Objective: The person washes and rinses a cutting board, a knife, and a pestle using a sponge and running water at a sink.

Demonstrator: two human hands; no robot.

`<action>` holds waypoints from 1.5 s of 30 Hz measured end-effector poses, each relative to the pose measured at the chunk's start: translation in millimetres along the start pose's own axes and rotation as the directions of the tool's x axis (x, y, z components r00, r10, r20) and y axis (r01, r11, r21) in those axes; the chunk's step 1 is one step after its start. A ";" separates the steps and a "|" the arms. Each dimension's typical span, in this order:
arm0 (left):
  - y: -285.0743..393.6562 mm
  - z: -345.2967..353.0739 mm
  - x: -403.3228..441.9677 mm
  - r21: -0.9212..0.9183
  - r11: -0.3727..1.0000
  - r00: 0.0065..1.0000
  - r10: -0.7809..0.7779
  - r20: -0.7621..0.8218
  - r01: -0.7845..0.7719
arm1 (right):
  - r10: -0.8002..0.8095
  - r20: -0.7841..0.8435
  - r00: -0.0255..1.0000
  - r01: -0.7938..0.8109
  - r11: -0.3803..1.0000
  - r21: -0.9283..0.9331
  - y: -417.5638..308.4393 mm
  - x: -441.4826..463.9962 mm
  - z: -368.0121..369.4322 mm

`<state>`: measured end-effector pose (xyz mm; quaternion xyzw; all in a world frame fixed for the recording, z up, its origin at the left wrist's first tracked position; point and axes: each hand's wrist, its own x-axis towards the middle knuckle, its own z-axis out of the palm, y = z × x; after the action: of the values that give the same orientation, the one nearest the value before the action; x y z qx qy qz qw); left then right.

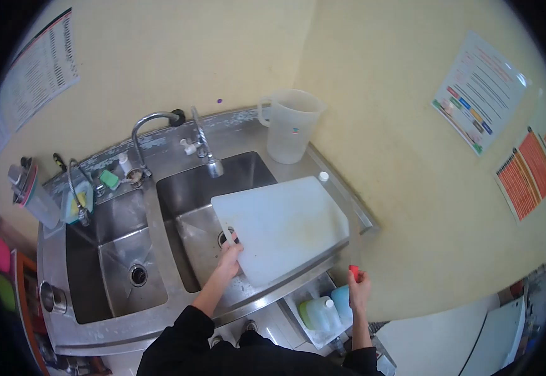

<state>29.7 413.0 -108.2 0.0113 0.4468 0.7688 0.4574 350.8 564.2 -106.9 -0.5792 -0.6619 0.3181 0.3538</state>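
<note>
A large white cutting board lies tilted across the right sink basin and the counter's right end. My left hand is closed on its left edge, at the handle slot. Faint yellowish stains mark the board's surface. To the right of the board, my right hand is wrapped round the red handle of a knife. Its pale blade points up along the board's right side and is hard to make out against the wall.
Right sink basin and left basin are steel, with faucets behind. A clear plastic pitcher stands at the back corner. A green sponge and metal cup sit left. Below right, a bin holds bottles.
</note>
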 end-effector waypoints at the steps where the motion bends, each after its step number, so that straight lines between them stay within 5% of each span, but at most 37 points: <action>1: 10.3 0.0 -9.9 0.000 1.000 0.999 0.014 -0.052 -0.014 | -0.085 -0.032 0.996 0.084 0.996 -0.038 3.9 14.2 6.6; 3: 23.0 -27.5 -21.1 0.035 0.996 0.997 0.079 0.024 -0.079 | -0.248 -0.081 0.965 0.238 0.965 -0.111 19.8 44.1 20.1; 6: 46.7 -63.9 -66.1 0.113 0.983 0.989 0.146 -0.015 -0.144 | -0.252 0.056 0.966 0.258 0.948 -0.185 16.0 79.8 35.4; 14: 107.8 -94.4 -210.7 0.002 0.957 0.892 0.271 -0.362 -0.290 | -0.384 0.188 0.904 0.424 0.865 -0.269 -17.1 124.2 109.7; 17: 115.6 -103.2 -255.0 -0.028 0.886 0.790 0.398 -0.466 -0.463 | -0.419 0.207 0.884 0.464 0.835 -0.296 -21.3 138.2 137.2; 26: 154.8 -107.5 -337.4 0.199 0.807 0.539 0.532 -0.653 -0.555 | -0.465 0.194 0.864 0.503 0.782 -0.368 -1.7 145.7 173.0; 28: 155.4 -121.7 -341.6 0.261 0.795 0.440 0.539 -0.719 -0.547 | -0.380 0.313 0.870 0.487 0.755 -0.439 -5.3 150.6 172.6; 30: 160.4 -129.8 -342.2 0.292 0.794 0.395 0.539 -0.744 -0.533 | -0.351 0.186 0.918 0.392 0.726 -0.565 -42.9 115.1 162.4; 33: 170.2 -150.6 -341.6 0.200 0.796 0.421 0.494 -0.761 -0.572 | -0.569 0.036 0.822 0.468 0.637 -0.613 -55.7 91.4 172.8; 39: 192.5 -215.5 -325.2 0.182 0.774 0.405 0.497 -0.767 -0.606 | -0.840 0.108 0.532 0.843 0.537 0.025 -173.0 -21.2 221.0; 43: 207.5 -287.7 -314.6 0.139 0.824 0.472 0.442 -0.763 -0.549 | -0.870 0.309 0.385 0.741 0.490 0.459 -273.5 -141.4 273.8; 45: 226.2 -299.0 -310.8 0.133 0.835 0.495 0.437 -0.751 -0.534 | -0.929 0.316 0.190 0.729 0.349 0.589 -331.6 -206.4 299.4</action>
<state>-73.8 -52.3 -8.4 -0.2112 0.5277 0.8227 -0.0071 -63.1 314.1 -15.8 0.0831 -0.8824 0.3359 0.3187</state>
